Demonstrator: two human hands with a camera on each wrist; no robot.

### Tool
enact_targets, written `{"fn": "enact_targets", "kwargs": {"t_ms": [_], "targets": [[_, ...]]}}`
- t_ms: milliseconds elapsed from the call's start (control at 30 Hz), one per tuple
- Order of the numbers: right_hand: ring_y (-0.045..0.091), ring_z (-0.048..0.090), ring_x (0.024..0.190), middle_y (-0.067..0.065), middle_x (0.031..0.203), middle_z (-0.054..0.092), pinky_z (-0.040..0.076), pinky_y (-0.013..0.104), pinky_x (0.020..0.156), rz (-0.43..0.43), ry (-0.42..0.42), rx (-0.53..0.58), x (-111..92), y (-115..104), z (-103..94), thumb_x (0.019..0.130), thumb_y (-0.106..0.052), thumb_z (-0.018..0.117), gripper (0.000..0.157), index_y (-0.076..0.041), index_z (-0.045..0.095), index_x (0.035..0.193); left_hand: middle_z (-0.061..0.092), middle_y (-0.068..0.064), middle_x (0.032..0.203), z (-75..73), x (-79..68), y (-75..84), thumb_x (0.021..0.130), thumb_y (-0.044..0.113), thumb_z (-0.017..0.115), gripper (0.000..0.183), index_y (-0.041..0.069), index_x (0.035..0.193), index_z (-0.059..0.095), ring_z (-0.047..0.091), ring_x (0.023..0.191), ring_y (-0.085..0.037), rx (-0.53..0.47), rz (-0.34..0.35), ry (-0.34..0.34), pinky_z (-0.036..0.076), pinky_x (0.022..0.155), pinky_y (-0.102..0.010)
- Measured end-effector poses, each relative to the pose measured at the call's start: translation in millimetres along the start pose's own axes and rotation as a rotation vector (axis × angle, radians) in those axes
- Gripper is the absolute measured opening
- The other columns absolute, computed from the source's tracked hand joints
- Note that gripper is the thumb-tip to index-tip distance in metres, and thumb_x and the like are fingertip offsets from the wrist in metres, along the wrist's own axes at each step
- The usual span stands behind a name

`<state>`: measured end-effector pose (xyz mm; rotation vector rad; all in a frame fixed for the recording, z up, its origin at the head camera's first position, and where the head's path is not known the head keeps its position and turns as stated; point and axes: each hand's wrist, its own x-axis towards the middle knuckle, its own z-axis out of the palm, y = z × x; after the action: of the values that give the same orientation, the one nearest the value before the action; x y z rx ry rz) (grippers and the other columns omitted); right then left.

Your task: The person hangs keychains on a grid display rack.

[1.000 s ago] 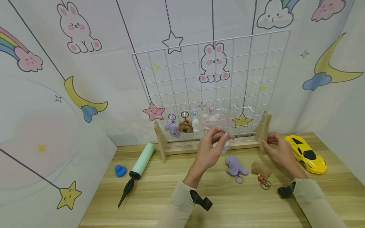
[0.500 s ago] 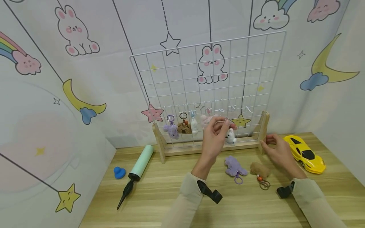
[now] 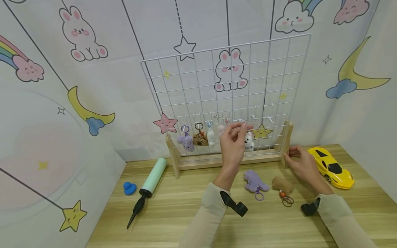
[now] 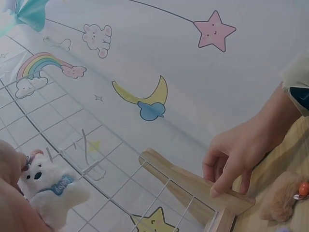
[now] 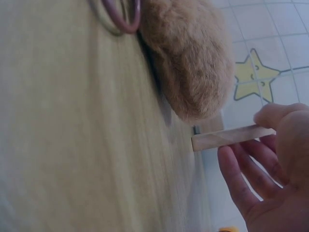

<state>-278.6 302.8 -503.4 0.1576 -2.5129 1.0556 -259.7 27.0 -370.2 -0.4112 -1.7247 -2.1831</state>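
My left hand pinches the top of a white plush keychain with a blue bib, up at the white hooks of a wire grid rack. The plush hangs below the fingertips; its ring is mostly hidden by them. At the rack's right end, my right hand grips the wooden upright between thumb and fingers. Left of my left hand hang purple, brown and slim white plush keychains. A pink plush keychain is largely covered by that hand.
On the table in front of the rack lie a purple plush keychain and a brown one. A yellow toy car stands at the right. At the left are a mint-green hand pump and a blue toy duck.
My left hand has lifted the white plush keychain up from near the rack's base to the hook row. The right hand stays on the wooden upright.
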Motion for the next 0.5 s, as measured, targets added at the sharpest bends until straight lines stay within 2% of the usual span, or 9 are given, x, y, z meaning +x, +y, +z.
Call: {"fn": "enact_targets", "kwargs": {"t_ms": [133, 367, 433, 500], "targets": [[0.048, 0.072, 0.11, 0.029, 0.116, 0.073, 0.053, 0.065, 0.095, 0.0, -0.001, 0.004, 0.1, -0.4, 0.5, 0.107, -0.024, 0.069, 0.033, 0.005, 0.063, 0.121, 0.085, -0.007, 0.111, 0.6, 0.6, 0.5, 0.109, 0.029, 0.069, 0.021, 0.011, 0.118, 0.075, 0.077, 0.105, -0.018, 0.038, -0.018, 0.032, 0.048, 0.073, -0.019], [0.049, 0.071, 0.11, 0.029, 0.116, 0.073, 0.053, 0.065, 0.096, 0.005, 0.0, 0.005, -0.1, -0.6, 0.8, 0.108, -0.025, 0.069, 0.034, 0.005, 0.062, 0.121, 0.085, -0.007, 0.111, 1.1, -0.2, -2.0, 0.108, 0.028, 0.07, 0.022, 0.01, 0.121, 0.075, 0.078, 0.101, -0.011, 0.037, -0.083, 0.048, 0.054, 0.078, -0.017], [0.049, 0.071, 0.11, 0.029, 0.116, 0.073, 0.053, 0.066, 0.096, 0.007, 0.0, 0.006, -0.3, -0.4, 0.7, 0.108, -0.025, 0.068, 0.034, 0.005, 0.062, 0.121, 0.085, -0.007, 0.11, 0.4, -1.1, -3.9, 0.108, 0.028, 0.07, 0.024, 0.008, 0.122, 0.074, 0.075, 0.096, -0.006, 0.038, -0.099, 0.036, 0.053, 0.074, -0.016], [0.049, 0.071, 0.11, 0.029, 0.116, 0.073, 0.053, 0.066, 0.096, 0.009, -0.001, 0.007, -0.5, -0.2, 0.6, 0.108, -0.026, 0.068, 0.034, 0.005, 0.062, 0.121, 0.085, -0.005, 0.1, -0.8, -3.2, -5.7, 0.108, 0.028, 0.07, 0.026, 0.008, 0.124, 0.074, 0.069, 0.083, -0.003, 0.04, -0.121, 0.022, 0.049, 0.065, -0.017]]}}
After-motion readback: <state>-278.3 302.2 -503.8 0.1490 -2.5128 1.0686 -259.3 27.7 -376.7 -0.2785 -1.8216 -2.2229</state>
